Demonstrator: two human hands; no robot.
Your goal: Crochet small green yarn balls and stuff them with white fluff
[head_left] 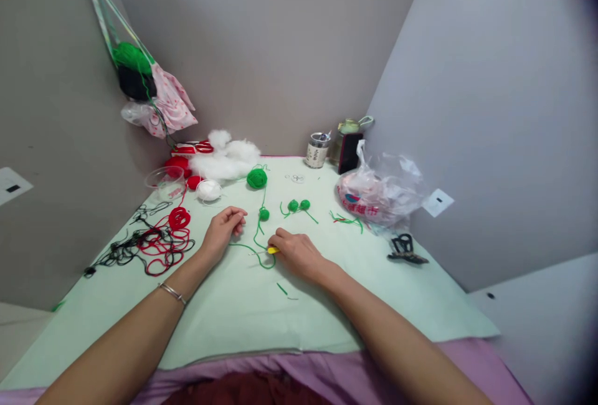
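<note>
My right hand (299, 254) is closed around the yellow handle of a crochet hook (273, 250), whose thin shaft points left just over the table. A loop of green yarn (267, 266) lies around the hook's tip. From there the strand runs up past a small green crocheted ball (264, 214) to a larger ball of green yarn (256, 179). My left hand (225, 230) rests to the left of this strand, fingers curled inward; whether anything is between them is hidden. Two more small green balls (299, 205) with yarn tails lie beyond my right hand.
Tangled black and red yarn (159, 240) spreads at left, with white stuffing (227, 162) and a white yarn ball (208, 190) behind. A plastic bag (380, 190), a pen cup (317, 151), a phone (350, 152) and a black hair claw (405, 249) stand or lie at right.
</note>
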